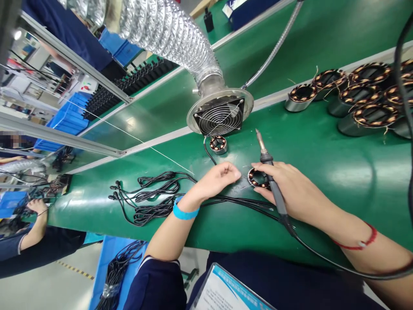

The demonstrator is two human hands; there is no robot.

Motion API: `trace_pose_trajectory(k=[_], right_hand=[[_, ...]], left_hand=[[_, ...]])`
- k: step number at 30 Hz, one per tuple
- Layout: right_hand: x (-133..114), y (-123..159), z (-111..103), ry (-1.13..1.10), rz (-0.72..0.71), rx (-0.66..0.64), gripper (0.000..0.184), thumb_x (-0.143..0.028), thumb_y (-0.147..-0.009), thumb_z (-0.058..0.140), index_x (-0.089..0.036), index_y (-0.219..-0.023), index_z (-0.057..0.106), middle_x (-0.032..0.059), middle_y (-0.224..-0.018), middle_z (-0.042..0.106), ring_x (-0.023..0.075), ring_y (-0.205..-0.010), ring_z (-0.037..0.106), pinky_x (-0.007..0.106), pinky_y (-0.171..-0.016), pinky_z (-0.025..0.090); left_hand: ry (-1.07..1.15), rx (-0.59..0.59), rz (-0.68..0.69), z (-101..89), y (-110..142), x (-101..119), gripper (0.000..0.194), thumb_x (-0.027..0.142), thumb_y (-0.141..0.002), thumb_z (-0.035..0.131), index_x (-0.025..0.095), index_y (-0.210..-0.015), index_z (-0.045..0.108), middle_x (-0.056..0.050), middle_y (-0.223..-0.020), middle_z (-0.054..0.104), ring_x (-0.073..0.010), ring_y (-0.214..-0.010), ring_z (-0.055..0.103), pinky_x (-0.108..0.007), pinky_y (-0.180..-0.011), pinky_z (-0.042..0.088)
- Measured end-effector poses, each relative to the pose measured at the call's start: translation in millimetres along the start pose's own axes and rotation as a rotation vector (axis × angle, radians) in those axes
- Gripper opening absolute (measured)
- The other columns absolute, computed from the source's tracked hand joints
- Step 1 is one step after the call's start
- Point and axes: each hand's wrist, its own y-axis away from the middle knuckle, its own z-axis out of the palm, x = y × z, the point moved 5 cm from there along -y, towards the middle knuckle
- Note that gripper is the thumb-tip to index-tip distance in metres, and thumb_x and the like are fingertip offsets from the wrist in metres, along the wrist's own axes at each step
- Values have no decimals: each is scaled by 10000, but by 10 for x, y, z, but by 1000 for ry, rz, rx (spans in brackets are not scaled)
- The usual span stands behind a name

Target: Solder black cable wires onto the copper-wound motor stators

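My right hand (290, 189) is closed around a soldering iron (269, 172), its tip pointing up and away at the extraction fan. The same hand rests on a small copper-wound stator (256, 178) lying on the green belt (322, 163). My left hand (219, 177), with a blue wristband, is curled in a pinch just left of that stator; what it pinches is too thin to make out. Thin black cables (238, 201) run under both hands. A second small stator (218, 144) sits just in front of the fan.
A fume fan (220, 115) on a silver flexible duct (167, 30) stands beyond my hands. Bundled black cables (151, 196) lie at left. Several larger stators (361, 101) crowd the far right. Another person's hand (37, 206) works at far left.
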Motion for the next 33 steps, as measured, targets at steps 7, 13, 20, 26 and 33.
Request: trace_pose_trajectory(k=[7, 13, 20, 26, 33], right_hand=[[7, -15, 12, -50, 4, -5, 347, -350, -963, 553, -186, -1269, 539, 119, -1074, 686, 270, -910, 649, 396, -765, 517], [47, 4, -10, 27, 72, 7, 375, -390, -960, 563, -196, -1280, 536, 121, -1076, 684, 291, -924, 645, 421, -775, 508], [44, -9, -51, 43, 71, 73, 350, -374, -972, 543, -171, -1257, 537, 125, -1024, 676, 289, -897, 632, 411, -727, 525], [121, 3, -13, -18, 94, -3, 366, -372, -969, 519, -210, -1297, 528, 121, -1116, 688, 309, -981, 666, 471, -810, 543], [226, -21, -224, -35, 74, 110, 473, -395, -959, 557, -203, -1386, 487, 147, -1231, 677, 337, -1131, 658, 508, -912, 552]], left_hand=[[18, -26, 55, 67, 6, -74, 407, 533, -741, 752, 147, -723, 627, -11, -713, 603, -113, -717, 507, -253, -711, 403], [135, 8, -12, 175, -91, -139, 399, 523, -750, 751, 148, -788, 618, 12, -701, 571, -75, -633, 453, -220, -595, 329], [-60, -6, 65, 121, 60, -194, 227, 355, -818, 700, 132, -790, 665, -13, -767, 641, -104, -728, 516, -243, -722, 418], [23, -170, 73, 295, -32, -139, 252, 382, -842, 681, 133, -804, 674, -25, -775, 642, -114, -735, 544, -265, -763, 446], [-862, -190, 142, 447, 225, -162, 70, 208, -870, 672, 190, -929, 639, -51, -991, 619, -186, -867, 577, -310, -783, 453]])
